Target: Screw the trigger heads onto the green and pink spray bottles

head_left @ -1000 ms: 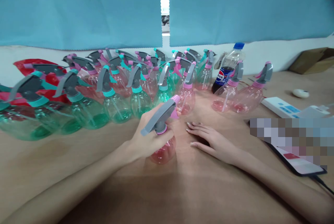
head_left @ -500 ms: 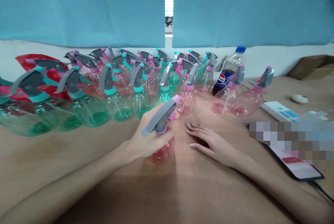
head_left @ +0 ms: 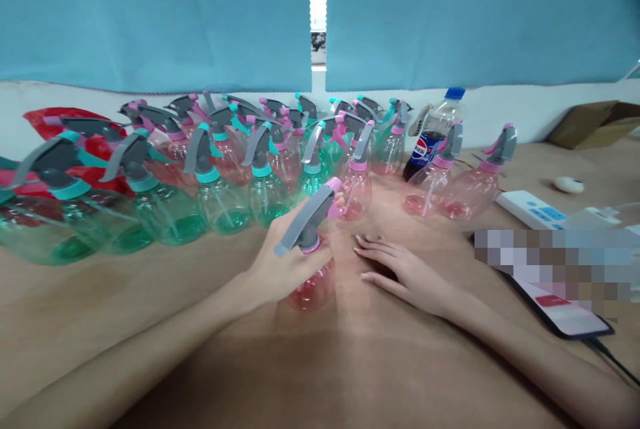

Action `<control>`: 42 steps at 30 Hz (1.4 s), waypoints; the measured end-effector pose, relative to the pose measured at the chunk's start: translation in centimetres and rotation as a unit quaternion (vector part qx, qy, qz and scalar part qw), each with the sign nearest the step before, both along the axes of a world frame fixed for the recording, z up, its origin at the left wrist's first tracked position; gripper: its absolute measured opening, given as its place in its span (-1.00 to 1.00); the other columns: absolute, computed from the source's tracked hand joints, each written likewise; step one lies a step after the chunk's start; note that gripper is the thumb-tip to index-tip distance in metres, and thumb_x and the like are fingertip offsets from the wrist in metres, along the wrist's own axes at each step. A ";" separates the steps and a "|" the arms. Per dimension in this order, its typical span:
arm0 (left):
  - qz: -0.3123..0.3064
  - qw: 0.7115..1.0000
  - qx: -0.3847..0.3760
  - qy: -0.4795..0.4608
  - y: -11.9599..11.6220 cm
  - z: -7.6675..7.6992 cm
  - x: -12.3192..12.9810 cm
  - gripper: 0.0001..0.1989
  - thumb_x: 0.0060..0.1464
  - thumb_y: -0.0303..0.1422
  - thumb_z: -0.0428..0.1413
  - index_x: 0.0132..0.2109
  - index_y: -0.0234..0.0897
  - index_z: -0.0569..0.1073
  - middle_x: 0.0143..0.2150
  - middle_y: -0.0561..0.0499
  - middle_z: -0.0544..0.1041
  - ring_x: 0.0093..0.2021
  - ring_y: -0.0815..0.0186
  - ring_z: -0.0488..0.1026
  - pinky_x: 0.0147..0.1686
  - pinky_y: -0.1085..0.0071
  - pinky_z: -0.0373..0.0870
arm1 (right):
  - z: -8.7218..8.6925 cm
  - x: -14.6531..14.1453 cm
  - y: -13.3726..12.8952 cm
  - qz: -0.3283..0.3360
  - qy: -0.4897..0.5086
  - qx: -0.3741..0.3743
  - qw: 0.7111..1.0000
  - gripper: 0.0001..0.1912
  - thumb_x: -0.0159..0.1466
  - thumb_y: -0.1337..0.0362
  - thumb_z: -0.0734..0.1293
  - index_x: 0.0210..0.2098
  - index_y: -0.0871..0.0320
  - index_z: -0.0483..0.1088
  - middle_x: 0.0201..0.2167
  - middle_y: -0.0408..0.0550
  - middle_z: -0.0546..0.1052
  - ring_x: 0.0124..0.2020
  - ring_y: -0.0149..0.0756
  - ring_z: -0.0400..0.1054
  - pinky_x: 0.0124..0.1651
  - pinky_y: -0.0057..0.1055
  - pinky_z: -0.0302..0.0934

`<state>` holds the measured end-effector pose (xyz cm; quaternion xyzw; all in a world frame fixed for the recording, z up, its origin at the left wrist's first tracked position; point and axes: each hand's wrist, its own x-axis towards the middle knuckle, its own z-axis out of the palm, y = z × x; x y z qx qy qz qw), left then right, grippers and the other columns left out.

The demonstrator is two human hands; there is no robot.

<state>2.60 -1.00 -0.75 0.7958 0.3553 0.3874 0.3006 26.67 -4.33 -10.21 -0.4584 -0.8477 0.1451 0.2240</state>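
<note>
My left hand (head_left: 287, 259) is wrapped round the upper body of a pink spray bottle (head_left: 313, 289), just below its grey and pink trigger head. The bottle stands upright on the brown table (head_left: 320, 376); the hand hides part of its left side. To its right, my right hand (head_left: 400, 269) rests on the tabletop with fingers stretched out, holding nothing. Behind my left hand stands a row of green spray bottles (head_left: 173, 216) with grey and teal heads. Another pink spray bottle (head_left: 356, 192) stands just beyond my left fingers.
More spray bottles and a red plastic bag (head_left: 75, 112) crowd the back left. A cola bottle (head_left: 425, 142) stands behind two pink bottles (head_left: 470, 192). On the right are a power strip (head_left: 533, 209), a phone (head_left: 575, 319) with a cable, a white mouse-like object (head_left: 569, 184) and a cardboard box (head_left: 593, 124).
The whole view has shifted slightly, with things appearing a little further left. Both hands keep their places, the left one still round the pink spray bottle.
</note>
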 end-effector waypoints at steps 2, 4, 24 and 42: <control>0.008 1.000 0.000 0.009 0.0 0.1 0.0 -0.64 -0.07 -0.48 0.06 -0.06 -0.16 0.39 -0.45 0.10 0.46 -0.47 0.29 0.38 -0.47 0.37 0.35 | 0.1 0.0 0.0 0.001 0.004 0.000 1.000 -0.51 0.35 0.03 0.23 0.21 0.05 0.30 0.25 0.03 0.33 0.29 -0.06 0.16 0.30 0.06 0.06; 0.014 1.000 -0.001 0.021 0.0 0.1 0.0 -0.56 -0.06 -0.48 0.06 0.03 -0.16 0.38 -0.48 0.11 0.45 -0.48 0.30 0.38 -0.49 0.38 0.36 | 0.1 0.0 0.0 0.002 0.011 0.002 1.000 -0.51 0.34 0.03 0.23 0.20 0.05 0.30 0.25 0.04 0.33 0.28 -0.05 0.17 0.29 0.06 0.06; 0.028 0.999 -0.039 -0.025 -0.2 -0.7 2.5 -0.63 0.01 -0.43 0.15 0.01 -0.22 0.39 -0.21 -0.01 0.53 -0.23 0.26 0.50 -0.20 0.31 0.47 | 3.5 -0.7 -1.8 0.024 0.089 -0.003 0.996 -0.42 0.31 0.04 0.27 0.26 0.03 0.13 0.15 0.06 0.41 0.13 -0.09 0.33 0.12 -0.10 0.28; -0.078 0.996 -0.026 -0.026 2.7 -1.3 12.5 -0.23 0.04 -0.29 0.21 0.32 -0.23 0.03 0.31 -0.25 0.19 0.23 0.01 0.27 0.18 -0.01 0.26 | 6.2 2.6 -1.4 -0.168 0.110 0.068 0.977 -0.54 0.19 0.00 0.38 -0.03 0.11 0.29 -0.06 0.11 0.48 -0.03 0.03 0.40 -0.07 -0.04 0.33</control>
